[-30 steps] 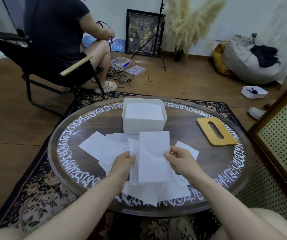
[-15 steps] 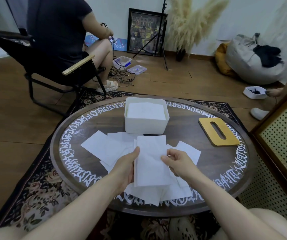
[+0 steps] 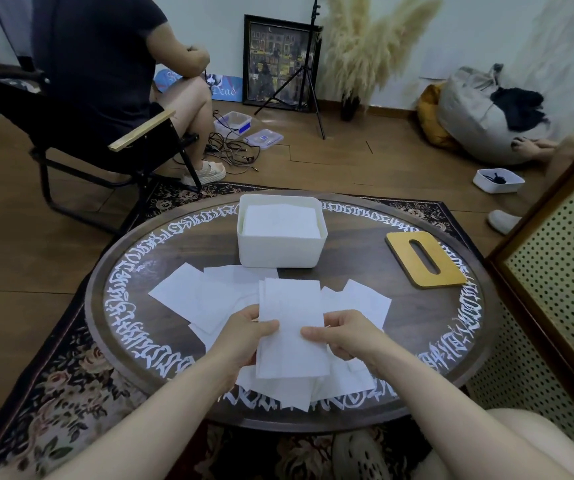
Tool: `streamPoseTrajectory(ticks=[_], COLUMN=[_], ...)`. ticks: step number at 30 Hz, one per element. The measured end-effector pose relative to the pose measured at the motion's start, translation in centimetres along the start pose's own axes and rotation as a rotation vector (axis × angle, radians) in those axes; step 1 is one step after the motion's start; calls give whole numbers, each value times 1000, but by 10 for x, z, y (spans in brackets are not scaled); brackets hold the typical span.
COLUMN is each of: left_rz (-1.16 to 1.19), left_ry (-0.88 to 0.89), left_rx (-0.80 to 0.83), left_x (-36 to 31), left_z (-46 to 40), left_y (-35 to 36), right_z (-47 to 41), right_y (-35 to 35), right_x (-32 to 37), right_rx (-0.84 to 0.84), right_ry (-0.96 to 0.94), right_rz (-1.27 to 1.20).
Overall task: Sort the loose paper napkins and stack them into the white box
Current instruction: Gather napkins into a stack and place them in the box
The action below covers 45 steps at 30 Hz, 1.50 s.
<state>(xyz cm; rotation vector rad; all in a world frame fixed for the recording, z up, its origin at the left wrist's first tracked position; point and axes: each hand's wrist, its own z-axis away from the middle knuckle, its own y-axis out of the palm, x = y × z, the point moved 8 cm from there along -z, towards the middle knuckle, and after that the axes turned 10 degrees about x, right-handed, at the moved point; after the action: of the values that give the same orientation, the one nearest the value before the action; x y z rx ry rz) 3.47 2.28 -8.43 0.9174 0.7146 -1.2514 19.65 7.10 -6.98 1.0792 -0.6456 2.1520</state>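
A small stack of white paper napkins [image 3: 290,306] is held above the table between both hands. My left hand [image 3: 244,336] grips its left edge with the thumb on top. My right hand [image 3: 339,336] pinches its right edge, thumb lying across the paper. Several loose napkins [image 3: 202,299] lie spread on the round dark table [image 3: 365,265] under and around the held stack. The white box [image 3: 280,251] stands just beyond them at the table's middle back, with napkins stacked inside it.
A yellow wooden lid with a slot [image 3: 426,259] lies to the right of the box. A person sits in a folding chair [image 3: 81,133] at the back left. A perforated cabinet [image 3: 562,282] stands close on the right. A tripod and small containers stand on the floor behind.
Both hands have drawn closer together on the held stack, thumbs now meeting over the paper. The stack sits a little lower and nearer to me.
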Motion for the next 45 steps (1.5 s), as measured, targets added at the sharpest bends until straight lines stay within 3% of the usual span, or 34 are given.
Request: streamPoseTrajectory(ticks=[7,22,28,35,45], left_rz=[-157,-86,-88,-105,-115], left_ry=[-10,90,118,108,78], left_rx=[-17,-149,-270,-377,-421], left_x=[1,-12,-18,-12,-7], left_z=[2,9,18,34,54], left_y=[3,-12,-48,-88,-114], right_z=[3,2,0,-8,-42], right_y=[-13,-21,-36,-22,14], right_x=[-1,3,2,-7,2], right_rx=[-116,-158,-286,-197,-184], right_ry=[-77,-119,-97,-7,23], right_rz=[159,180,422,562,488])
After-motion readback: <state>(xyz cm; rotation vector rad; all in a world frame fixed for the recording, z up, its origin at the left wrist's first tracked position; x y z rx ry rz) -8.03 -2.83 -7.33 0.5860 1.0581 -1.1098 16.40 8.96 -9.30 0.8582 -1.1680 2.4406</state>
